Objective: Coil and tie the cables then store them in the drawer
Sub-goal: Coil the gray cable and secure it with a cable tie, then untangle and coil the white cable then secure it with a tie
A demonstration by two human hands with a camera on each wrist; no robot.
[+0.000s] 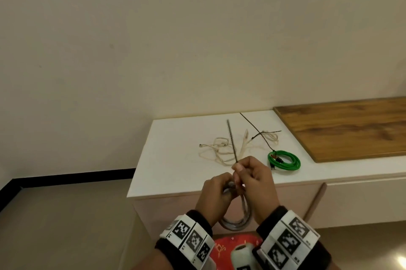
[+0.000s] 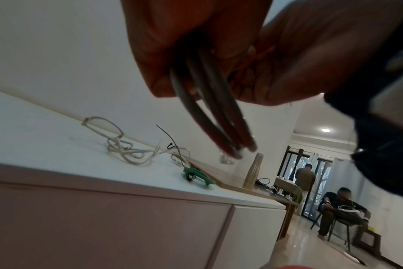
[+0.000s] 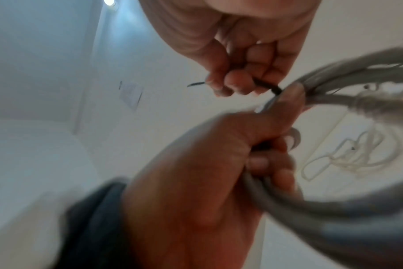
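In front of the cabinet's front edge, my left hand (image 1: 220, 185) grips a coiled grey cable (image 1: 236, 219) whose loops hang down between my wrists. Just to its right, my right hand (image 1: 239, 170) pinches a thin dark tie wire (image 1: 231, 140) that sticks up and away from the fingers. In the right wrist view the tie wire (image 3: 266, 86) runs from my right hand (image 3: 239, 80) to the grey cable (image 3: 311, 202) at my left hand (image 3: 271, 145). A loose white cable (image 1: 219, 151) and a tied green coil (image 1: 284, 159) lie on the white cabinet top (image 1: 175, 159).
A second dark tie wire (image 1: 257, 131) lies across the white cable. A wooden board (image 1: 342, 129) covers the cabinet top to the right. Cabinet fronts (image 1: 362, 199) face me below. A red thing with a white spool (image 1: 240, 252) lies at my feet. Two people (image 2: 341, 205) are far off.
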